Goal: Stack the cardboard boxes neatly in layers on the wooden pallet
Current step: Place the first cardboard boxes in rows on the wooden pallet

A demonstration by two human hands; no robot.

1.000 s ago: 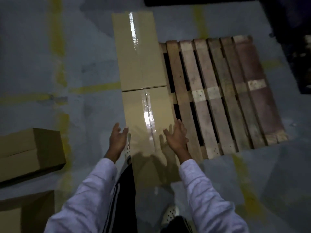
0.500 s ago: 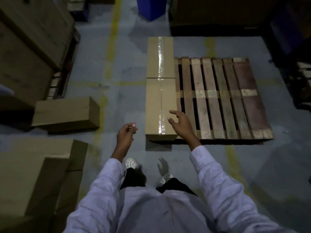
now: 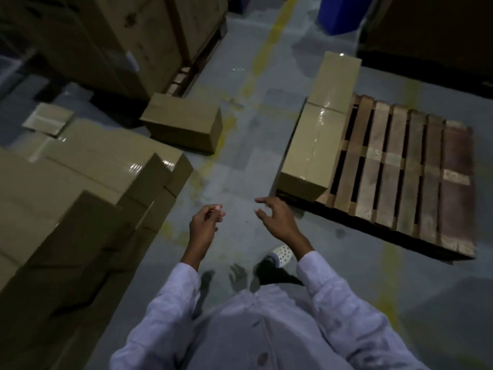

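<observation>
A wooden pallet (image 3: 416,166) lies on the grey floor at the right. Two long cardboard boxes sit end to end along its left edge: the near box (image 3: 312,153) and the far box (image 3: 337,78). My left hand (image 3: 205,225) hangs in the air over the floor with loosely curled fingers, holding nothing. My right hand (image 3: 274,217) is also empty, fingers spread and relaxed, just short of the near box's front corner and apart from it. A pile of cardboard boxes (image 3: 88,177) stands at my left.
A single loose box (image 3: 184,124) lies on the floor between the pile and the pallet. Tall stacked cartons (image 3: 125,36) on a pallet fill the back left. A blue bin (image 3: 338,12) stands at the back. Yellow floor lines (image 3: 269,44) run between.
My hands have come off the near box and drawn back. My view has stepped back and turned left, bringing the pile of boxes into sight.
</observation>
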